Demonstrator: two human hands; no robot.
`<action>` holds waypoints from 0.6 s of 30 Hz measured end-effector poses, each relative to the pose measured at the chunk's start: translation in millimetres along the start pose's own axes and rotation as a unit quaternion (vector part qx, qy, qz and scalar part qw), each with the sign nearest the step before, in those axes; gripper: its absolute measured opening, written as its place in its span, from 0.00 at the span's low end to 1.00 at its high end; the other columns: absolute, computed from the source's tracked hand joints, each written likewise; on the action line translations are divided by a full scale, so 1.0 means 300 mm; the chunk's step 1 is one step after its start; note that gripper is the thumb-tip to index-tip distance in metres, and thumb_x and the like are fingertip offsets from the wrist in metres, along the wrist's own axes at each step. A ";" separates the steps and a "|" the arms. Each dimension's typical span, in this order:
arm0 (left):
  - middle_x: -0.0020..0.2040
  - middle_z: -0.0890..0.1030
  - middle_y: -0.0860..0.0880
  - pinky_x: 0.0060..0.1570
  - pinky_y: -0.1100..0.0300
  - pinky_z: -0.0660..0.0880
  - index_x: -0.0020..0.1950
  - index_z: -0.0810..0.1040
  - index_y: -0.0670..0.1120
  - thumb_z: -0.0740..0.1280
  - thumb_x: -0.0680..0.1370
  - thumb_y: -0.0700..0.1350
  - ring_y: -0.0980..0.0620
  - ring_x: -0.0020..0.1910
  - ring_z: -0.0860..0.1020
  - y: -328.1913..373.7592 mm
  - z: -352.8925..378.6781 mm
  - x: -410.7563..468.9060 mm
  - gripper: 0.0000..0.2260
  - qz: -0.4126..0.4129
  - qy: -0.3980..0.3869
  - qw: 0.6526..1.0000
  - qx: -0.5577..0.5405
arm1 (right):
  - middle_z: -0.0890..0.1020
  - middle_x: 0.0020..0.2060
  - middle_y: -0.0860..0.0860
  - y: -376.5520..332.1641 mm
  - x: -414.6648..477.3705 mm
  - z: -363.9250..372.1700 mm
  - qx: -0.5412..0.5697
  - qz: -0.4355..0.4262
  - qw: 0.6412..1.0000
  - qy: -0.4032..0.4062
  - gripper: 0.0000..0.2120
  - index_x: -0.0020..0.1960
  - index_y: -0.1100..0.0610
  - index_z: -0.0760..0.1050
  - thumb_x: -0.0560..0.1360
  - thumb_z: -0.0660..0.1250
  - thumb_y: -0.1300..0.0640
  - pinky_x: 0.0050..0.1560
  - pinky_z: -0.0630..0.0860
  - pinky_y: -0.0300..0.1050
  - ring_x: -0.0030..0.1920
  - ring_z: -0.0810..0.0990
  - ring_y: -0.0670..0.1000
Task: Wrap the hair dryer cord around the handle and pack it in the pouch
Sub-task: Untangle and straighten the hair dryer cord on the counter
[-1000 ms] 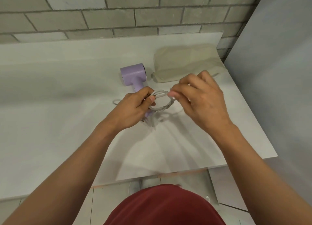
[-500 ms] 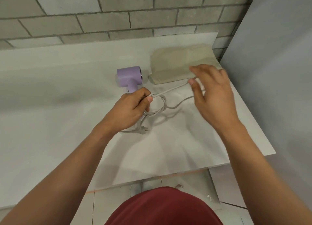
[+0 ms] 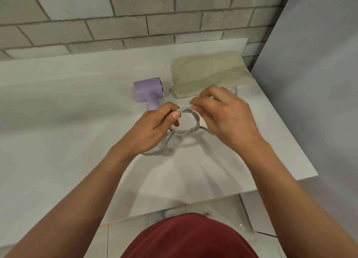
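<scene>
Count: one hair dryer (image 3: 148, 91), one cord (image 3: 195, 128), one plug (image 3: 168, 152), one pouch (image 3: 211, 73) and two hands are showing.

Hair dryer: the lilac dryer is lying on the white tabletop (image 3: 67, 122), toward its far edge and near the middle. Its handle (image 3: 153, 104) is pointing back at the person and running under the left hand.

Cord: the pale grey cord is forming one round loop between the two hands, with its strands twisting over each other along the near and right sides. More slack is trailing below the left hand, and none of the handle in view is carrying any wrap.

Plug: it is lying on the tabletop just beneath the left hand, at the end of the slack.

Left hand (image 3: 153, 129): it is curling over the end of the handle, its thumb and forefinger pinching the top of the loop.

Right hand (image 3: 226, 120): its thumb and fingertips are pinching the same stretch of cord, right beside the left thumb; the other fingers are bending loosely.

Pouch: the beige fabric pouch is lying flat near the far right corner of the tabletop, just beside the dryer's head and apart from it.

Surroundings: a grey brick wall (image 3: 135, 21) is running behind the tabletop, and a red garment (image 3: 189, 236) is filling the bottom edge.
</scene>
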State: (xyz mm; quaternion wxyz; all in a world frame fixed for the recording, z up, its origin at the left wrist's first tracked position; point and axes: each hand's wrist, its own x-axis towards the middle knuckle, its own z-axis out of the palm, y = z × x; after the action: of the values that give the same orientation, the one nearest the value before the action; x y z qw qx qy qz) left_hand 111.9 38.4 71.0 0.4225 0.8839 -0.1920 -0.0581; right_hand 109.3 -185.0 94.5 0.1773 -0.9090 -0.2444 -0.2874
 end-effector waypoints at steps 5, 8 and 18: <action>0.47 0.83 0.58 0.43 0.62 0.76 0.56 0.77 0.49 0.58 0.86 0.54 0.52 0.39 0.80 -0.044 -0.012 -0.010 0.12 0.015 0.011 1.000 -0.013 | 0.83 0.47 0.53 0.035 0.053 -0.083 0.122 0.097 0.981 0.119 0.07 0.55 0.59 0.86 0.82 0.71 0.56 0.43 0.74 0.35 0.43 0.77 0.39; 0.45 0.82 0.55 0.38 0.61 0.77 0.55 0.79 0.49 0.60 0.86 0.50 0.53 0.33 0.78 -0.037 -0.005 0.000 0.10 0.000 0.033 0.998 -0.059 | 0.82 0.48 0.53 0.047 0.051 -0.077 0.111 0.110 0.982 0.103 0.08 0.56 0.58 0.86 0.83 0.70 0.55 0.43 0.74 0.35 0.43 0.76 0.38; 0.40 0.82 0.55 0.44 0.50 0.78 0.54 0.80 0.47 0.59 0.87 0.49 0.49 0.39 0.79 -0.031 -0.006 0.038 0.11 0.009 -0.004 0.998 -0.060 | 0.82 0.62 0.55 -0.034 0.016 0.018 -0.039 -0.076 0.990 -0.114 0.21 0.67 0.56 0.80 0.75 0.67 0.63 0.49 0.80 0.59 0.52 0.77 0.62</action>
State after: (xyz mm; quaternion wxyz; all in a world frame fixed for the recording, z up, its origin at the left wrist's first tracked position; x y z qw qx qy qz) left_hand 125.5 40.6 65.8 0.4745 0.8549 -0.1979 -0.0693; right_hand 109.4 -172.5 95.1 0.0904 -0.9210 -0.3196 -0.2037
